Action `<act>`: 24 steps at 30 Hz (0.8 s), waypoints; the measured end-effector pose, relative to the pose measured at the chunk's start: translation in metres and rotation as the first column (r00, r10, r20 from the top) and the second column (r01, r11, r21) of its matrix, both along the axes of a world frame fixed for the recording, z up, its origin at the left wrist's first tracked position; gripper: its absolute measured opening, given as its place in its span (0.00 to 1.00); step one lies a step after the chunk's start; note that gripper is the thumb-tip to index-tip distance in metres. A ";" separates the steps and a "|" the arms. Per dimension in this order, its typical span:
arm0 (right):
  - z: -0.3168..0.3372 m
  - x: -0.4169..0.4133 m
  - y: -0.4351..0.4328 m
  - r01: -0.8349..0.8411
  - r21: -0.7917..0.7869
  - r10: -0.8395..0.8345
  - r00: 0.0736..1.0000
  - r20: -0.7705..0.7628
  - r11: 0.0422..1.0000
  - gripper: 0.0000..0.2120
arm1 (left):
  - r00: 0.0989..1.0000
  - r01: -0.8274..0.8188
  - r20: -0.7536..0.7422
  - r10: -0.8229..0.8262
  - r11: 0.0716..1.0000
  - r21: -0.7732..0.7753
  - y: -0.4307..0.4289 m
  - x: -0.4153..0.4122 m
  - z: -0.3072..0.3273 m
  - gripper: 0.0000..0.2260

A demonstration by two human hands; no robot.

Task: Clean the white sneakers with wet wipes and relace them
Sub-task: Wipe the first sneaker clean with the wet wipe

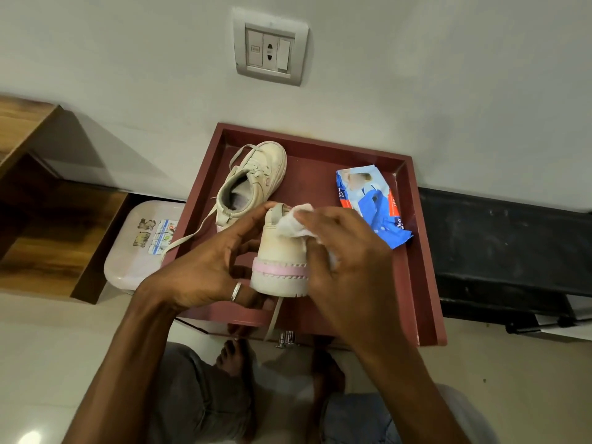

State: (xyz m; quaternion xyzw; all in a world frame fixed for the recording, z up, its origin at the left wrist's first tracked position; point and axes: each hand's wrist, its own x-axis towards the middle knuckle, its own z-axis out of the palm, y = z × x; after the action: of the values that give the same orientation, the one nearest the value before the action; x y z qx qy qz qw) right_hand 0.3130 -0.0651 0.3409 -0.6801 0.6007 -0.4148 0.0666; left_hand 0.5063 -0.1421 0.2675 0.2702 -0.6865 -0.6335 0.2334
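Observation:
My left hand [205,270] grips a white sneaker [282,261] with a pink sole stripe, heel toward me, above the front of the dark red tray [423,283]. My right hand [349,251] holds a crumpled white wet wipe [294,224] against the sneaker's heel. A loose lace [274,318] hangs below the held shoe. The second white sneaker [253,181] lies in the tray behind, its lace [189,237] trailing over the tray's left rim. A blue wet wipe pack [371,203] lies in the tray at the right.
A pale plastic box with stickers [141,248] sits on the floor left of the tray, beside a wooden shelf unit [48,200]. A wall socket [270,49] is above the tray. A black bench-like object [506,251] stands at the right. My knees and feet show below.

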 end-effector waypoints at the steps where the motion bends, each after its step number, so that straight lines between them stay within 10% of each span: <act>1: -0.003 0.001 -0.002 -0.027 -0.011 0.027 0.999 -0.024 1.000 0.15 | 1.000 0.007 -0.004 -0.007 1.000 0.019 -0.002 -0.001 -0.002 0.52; 9: -0.040 -0.047 -0.025 0.133 0.266 -0.139 0.990 0.004 0.955 0.12 | 0.975 -0.187 0.146 0.167 0.972 0.140 -0.036 -0.007 -0.044 0.18; 14: -0.026 -0.037 -0.013 0.063 0.192 -0.081 0.993 0.083 0.979 0.12 | 0.958 -0.237 0.202 0.204 0.959 0.153 -0.038 0.009 -0.046 0.38; 24: -0.068 -0.088 -0.025 0.248 0.495 -0.143 0.960 -0.240 0.833 0.07 | 0.997 -0.054 0.062 0.053 0.998 0.020 -0.016 0.006 -0.011 0.34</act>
State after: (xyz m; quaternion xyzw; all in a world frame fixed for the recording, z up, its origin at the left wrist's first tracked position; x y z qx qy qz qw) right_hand 0.2245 -0.0905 0.2726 -0.6081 0.7606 -0.1737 0.1467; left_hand 0.5119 -0.1581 0.2563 0.3105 -0.6788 -0.6259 0.2259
